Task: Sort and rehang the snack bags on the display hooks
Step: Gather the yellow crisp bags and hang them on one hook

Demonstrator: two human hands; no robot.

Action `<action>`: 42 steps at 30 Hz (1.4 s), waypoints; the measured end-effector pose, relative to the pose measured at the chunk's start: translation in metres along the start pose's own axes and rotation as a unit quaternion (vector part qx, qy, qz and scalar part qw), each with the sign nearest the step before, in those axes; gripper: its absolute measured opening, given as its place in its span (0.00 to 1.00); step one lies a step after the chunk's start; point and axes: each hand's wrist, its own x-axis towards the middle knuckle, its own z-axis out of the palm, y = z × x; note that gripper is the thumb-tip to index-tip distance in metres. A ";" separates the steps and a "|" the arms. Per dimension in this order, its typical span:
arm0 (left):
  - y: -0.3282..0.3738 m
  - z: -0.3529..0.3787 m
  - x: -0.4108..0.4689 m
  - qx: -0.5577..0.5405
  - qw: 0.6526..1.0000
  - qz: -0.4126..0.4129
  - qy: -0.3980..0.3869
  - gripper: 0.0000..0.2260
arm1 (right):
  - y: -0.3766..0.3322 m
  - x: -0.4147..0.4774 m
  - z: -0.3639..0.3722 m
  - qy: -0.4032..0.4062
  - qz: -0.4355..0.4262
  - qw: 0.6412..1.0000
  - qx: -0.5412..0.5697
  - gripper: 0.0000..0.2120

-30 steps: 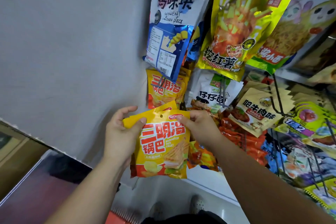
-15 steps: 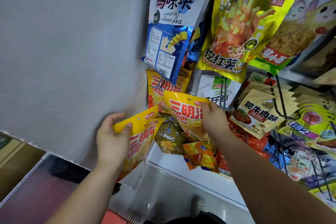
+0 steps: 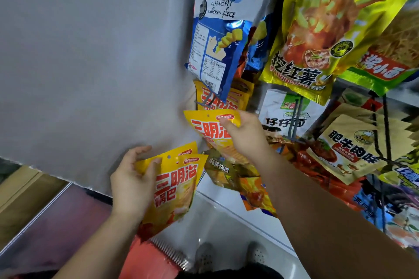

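My right hand (image 3: 246,137) pinches the top of one yellow snack bag (image 3: 207,128) with red lettering, held just below a grey wire display hook (image 3: 205,103). More of the same yellow bags (image 3: 235,97) hang on that hook behind it. Lower left, my left hand (image 3: 133,182) grips a small stack of matching yellow bags (image 3: 175,186), thumb across their top edge. Both hands work at the left end of the rack, beside a grey wall panel (image 3: 90,63).
A blue-and-white chicken-piece bag (image 3: 217,29) hangs above the hook, a large yellow sweet-potato bag (image 3: 317,29) to its right. Tan beef bags (image 3: 353,147), white bags (image 3: 283,115) and red packs fill the hooks to the right. A white ledge (image 3: 222,206) runs below.
My right hand has taken one yellow bag from the stack and lifted it up to the hook. My left hand has dropped lower left with the remaining bags.
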 end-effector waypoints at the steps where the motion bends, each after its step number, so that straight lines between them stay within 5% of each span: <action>1: 0.000 0.000 -0.002 0.007 1.000 0.003 0.004 0.12 | -0.002 0.002 0.003 -0.010 0.003 1.000 0.007 0.11; 8: 0.005 -0.001 -0.010 0.017 0.999 -0.020 0.039 0.11 | -0.003 0.028 0.026 0.053 0.024 0.998 0.023 0.18; 23: 0.012 0.000 -0.023 -0.001 0.998 -0.046 0.037 0.11 | 0.012 0.028 0.032 0.102 0.019 0.994 0.022 0.17; 42: 0.019 0.005 -0.013 -0.011 0.998 -0.051 0.022 0.10 | 0.018 0.035 0.036 0.102 0.027 0.994 0.008 0.20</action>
